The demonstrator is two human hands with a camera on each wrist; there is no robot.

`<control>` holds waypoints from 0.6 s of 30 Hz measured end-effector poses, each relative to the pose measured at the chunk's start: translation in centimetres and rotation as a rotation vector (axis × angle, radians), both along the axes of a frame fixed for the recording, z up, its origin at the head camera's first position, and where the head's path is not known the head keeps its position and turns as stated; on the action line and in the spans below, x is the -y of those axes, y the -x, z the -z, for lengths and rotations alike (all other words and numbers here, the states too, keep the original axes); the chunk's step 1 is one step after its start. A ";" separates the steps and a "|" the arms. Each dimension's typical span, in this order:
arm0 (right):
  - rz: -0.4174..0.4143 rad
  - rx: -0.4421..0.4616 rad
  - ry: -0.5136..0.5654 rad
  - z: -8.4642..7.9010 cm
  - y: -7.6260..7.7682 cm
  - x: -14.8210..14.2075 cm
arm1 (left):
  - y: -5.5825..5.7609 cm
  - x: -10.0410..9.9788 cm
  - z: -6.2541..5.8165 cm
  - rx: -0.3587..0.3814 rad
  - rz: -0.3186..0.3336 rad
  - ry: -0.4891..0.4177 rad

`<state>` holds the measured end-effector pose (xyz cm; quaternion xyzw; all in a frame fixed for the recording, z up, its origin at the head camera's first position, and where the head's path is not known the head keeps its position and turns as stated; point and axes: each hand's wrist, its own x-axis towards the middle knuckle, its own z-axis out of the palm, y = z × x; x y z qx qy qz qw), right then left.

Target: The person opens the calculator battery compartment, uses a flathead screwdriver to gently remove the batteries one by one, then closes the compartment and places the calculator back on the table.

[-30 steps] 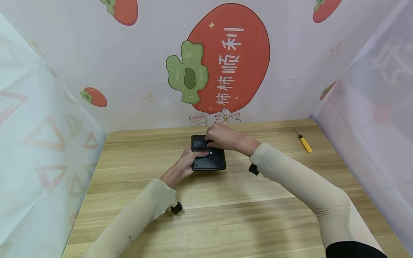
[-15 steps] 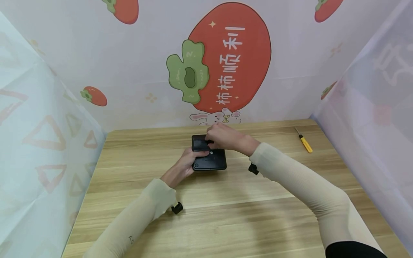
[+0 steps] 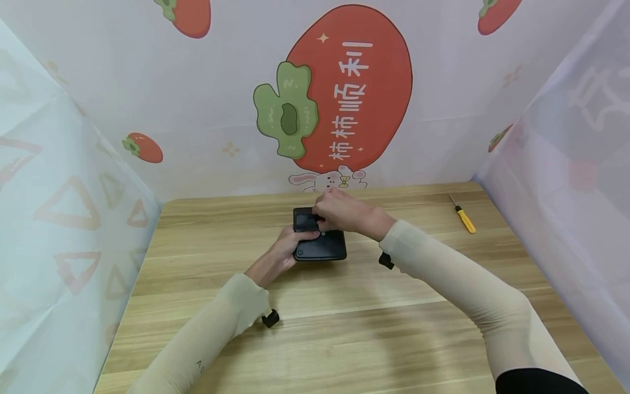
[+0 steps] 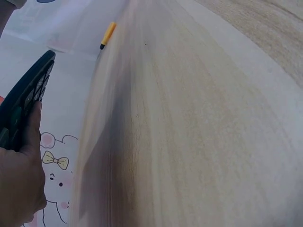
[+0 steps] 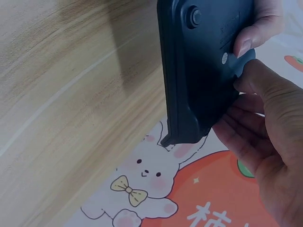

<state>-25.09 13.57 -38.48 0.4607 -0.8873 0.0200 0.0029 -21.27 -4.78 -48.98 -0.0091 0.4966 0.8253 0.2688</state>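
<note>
A black calculator [image 3: 321, 250] is held above the table with its back toward me. Its back has a round foot and a small pale dot; number keys show edge-on in the left wrist view. My left hand [image 3: 285, 247] grips its left side, thumb across the back and fingers behind on the key side. At the far right part of the back is my right hand [image 3: 339, 210], fingers bent. In the right wrist view that hand's thumb [image 5: 253, 78] presses the back near the dot, and its fingers lie along the calculator's edge, partly hidden.
A yellow-handled screwdriver [image 3: 465, 220] lies at the table's far right, its shaft pointing toward the back. A printed cloth [image 3: 221, 98] stands behind the wooden table [image 3: 305, 350], with more cloth on both sides.
Both hands keep their hold on the calculator. The calculator has shifted very slightly to the right; little else differs.
</note>
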 end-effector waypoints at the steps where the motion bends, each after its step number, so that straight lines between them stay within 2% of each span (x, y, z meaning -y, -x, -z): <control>1: 0.000 -0.006 0.000 0.0 0.0 0.0 | 0.0 0.0 0.0 0.001 -0.003 0.000; 18: 0.011 -0.049 0.008 0.5 -0.1 0.0 | -0.2 -0.1 -0.1 -0.001 0.016 0.003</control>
